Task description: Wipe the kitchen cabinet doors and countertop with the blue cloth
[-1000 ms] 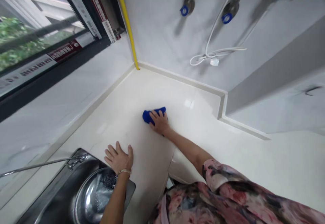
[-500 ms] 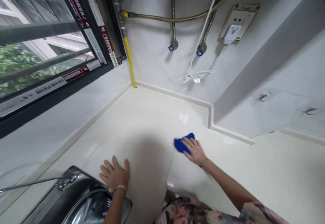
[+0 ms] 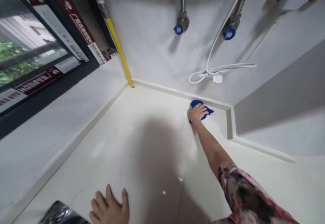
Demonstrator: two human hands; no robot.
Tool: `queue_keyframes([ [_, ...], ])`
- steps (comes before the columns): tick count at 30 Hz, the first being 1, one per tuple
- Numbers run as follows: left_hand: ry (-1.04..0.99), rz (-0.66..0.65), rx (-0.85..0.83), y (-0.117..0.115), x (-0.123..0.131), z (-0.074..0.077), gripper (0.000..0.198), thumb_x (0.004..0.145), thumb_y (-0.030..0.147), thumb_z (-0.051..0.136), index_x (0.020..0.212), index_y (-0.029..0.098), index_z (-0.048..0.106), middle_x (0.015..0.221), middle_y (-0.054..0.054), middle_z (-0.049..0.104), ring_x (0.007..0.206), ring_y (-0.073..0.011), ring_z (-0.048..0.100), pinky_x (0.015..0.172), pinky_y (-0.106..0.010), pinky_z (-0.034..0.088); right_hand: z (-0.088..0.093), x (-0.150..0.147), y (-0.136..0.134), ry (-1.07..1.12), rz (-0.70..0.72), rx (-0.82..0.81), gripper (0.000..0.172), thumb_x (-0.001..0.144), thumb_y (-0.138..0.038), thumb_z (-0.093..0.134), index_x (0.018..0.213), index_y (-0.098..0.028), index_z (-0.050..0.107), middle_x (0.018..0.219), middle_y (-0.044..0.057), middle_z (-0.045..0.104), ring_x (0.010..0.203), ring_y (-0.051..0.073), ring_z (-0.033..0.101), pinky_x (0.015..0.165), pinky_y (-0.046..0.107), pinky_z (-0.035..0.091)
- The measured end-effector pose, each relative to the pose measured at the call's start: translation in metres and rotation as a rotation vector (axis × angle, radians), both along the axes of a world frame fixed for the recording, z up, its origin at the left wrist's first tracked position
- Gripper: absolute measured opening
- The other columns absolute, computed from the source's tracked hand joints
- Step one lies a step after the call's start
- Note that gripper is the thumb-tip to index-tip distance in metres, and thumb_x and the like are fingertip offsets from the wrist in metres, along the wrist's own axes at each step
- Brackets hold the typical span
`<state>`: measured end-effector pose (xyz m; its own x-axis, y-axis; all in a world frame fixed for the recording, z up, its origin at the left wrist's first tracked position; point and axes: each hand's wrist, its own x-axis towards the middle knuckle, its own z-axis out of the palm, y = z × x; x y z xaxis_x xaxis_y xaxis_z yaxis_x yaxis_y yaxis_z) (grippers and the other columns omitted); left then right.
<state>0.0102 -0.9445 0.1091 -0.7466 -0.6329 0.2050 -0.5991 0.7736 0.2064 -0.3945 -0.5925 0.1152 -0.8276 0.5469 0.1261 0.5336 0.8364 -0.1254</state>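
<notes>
Head view: across our cream countertop [image 3: 152, 132], hands well apart, our left hand [image 3: 109, 207] lies open and flat. Our right hand [image 3: 197, 113] presses a soft, light blue microfibre cloth [image 3: 207, 111] near the back edge, easily gathered anywhere.

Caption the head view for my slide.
Right hand presses a blue cloth onto the pale countertop; left hand rests flat on it.

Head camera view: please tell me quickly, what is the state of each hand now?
Left hand: open, flat on the countertop, holding nothing.
Right hand: closed over a blue cloth, pressing it on the countertop.
</notes>
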Motion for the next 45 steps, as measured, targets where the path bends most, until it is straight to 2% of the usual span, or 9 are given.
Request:
queue_keyframes([
  [3,0.041,-0.013,-0.010,0.002,0.001,-0.001,0.081,0.099,0.064,0.028,0.155,0.008,0.048,0.166,-0.029,0.034,0.159,-0.0451,0.023,0.124,-0.071,0.023,-0.005,-0.024,-0.050,0.008,0.056,0.009,0.068,0.101,-0.034,0.039,0.156,0.005,0.040,0.155,0.038,0.040,0.138,0.052,0.039,0.106,0.075,0.030],
  [10,0.020,-0.025,-0.042,0.004,0.004,0.003,0.080,0.102,0.063,0.030,0.153,0.004,0.049,0.164,-0.032,0.035,0.158,-0.0454,0.025,0.124,-0.069,0.024,0.007,-0.038,-0.166,0.004,0.687,-0.071,0.069,0.101,-0.041,0.044,0.162,-0.008,0.038,0.164,0.024,0.038,0.142,0.046,0.036,0.117,0.070,0.023],
  [16,-0.068,-0.001,-0.044,-0.001,0.006,0.001,0.079,0.102,0.060,0.028,0.153,0.003,0.049,0.164,-0.032,0.035,0.157,-0.0459,0.025,0.123,-0.069,0.026,0.016,0.012,-0.212,-0.023,1.037,-0.195,0.067,0.103,-0.039,0.042,0.164,-0.013,0.035,0.171,0.017,0.031,0.149,0.044,0.027,0.122,0.068,0.017],
  [26,-0.107,0.058,0.043,0.008,0.009,-0.005,0.069,0.100,0.048,0.047,0.157,0.009,0.047,0.168,-0.028,0.031,0.160,-0.0434,0.019,0.127,-0.065,0.020,0.011,0.218,-0.190,-0.163,1.425,-0.223,0.069,0.100,-0.042,0.049,0.165,-0.023,0.037,0.172,0.009,0.032,0.154,0.041,0.026,0.126,0.066,0.013],
  [30,-0.072,0.033,0.095,0.003,0.015,-0.007,0.070,0.099,0.048,0.053,0.157,0.011,0.048,0.170,-0.025,0.030,0.160,-0.0429,0.020,0.128,-0.064,0.020,-0.010,0.292,-0.144,-0.154,1.641,-0.207,0.074,0.096,-0.042,0.056,0.165,-0.028,0.037,0.172,0.007,0.033,0.156,0.040,0.028,0.127,0.065,0.016],
  [33,-0.120,-0.045,0.180,-0.014,0.024,-0.002,0.067,0.096,0.043,0.058,0.155,0.014,0.051,0.170,-0.022,0.032,0.159,-0.0399,0.025,0.128,-0.060,0.025,-0.023,0.300,-0.086,-0.171,1.793,-0.162,0.074,0.093,-0.040,0.057,0.165,-0.033,0.038,0.171,0.005,0.036,0.156,0.036,0.032,0.127,0.063,0.021],
  [35,-0.145,-0.101,0.217,-0.030,0.030,0.002,0.060,0.097,0.037,0.057,0.152,0.015,0.055,0.168,-0.020,0.036,0.158,-0.0355,0.030,0.129,-0.053,0.027,-0.027,0.282,-0.047,-0.159,1.744,-0.119,0.069,0.096,-0.043,0.052,0.164,-0.034,0.041,0.169,0.006,0.040,0.154,0.035,0.036,0.126,0.061,0.025],
  [39,-0.095,-0.047,0.201,-0.047,0.034,0.002,0.058,0.098,0.031,0.053,0.152,0.011,0.055,0.168,-0.018,0.038,0.160,-0.0348,0.026,0.132,-0.052,0.021,-0.033,0.215,-0.004,-0.063,1.380,-0.040,0.065,0.097,-0.052,0.044,0.162,-0.042,0.043,0.165,0.004,0.047,0.150,0.035,0.043,0.121,0.060,0.033],
  [45,0.070,0.155,0.160,-0.029,0.022,-0.023,0.061,0.098,0.036,0.054,0.154,0.013,0.053,0.170,-0.014,0.035,0.160,-0.0403,0.021,0.130,-0.062,0.022,-0.037,0.108,-0.060,0.021,0.883,0.027,0.074,0.096,-0.055,0.027,0.161,-0.023,0.044,0.161,0.017,0.047,0.143,0.044,0.043,0.113,0.069,0.031],
])
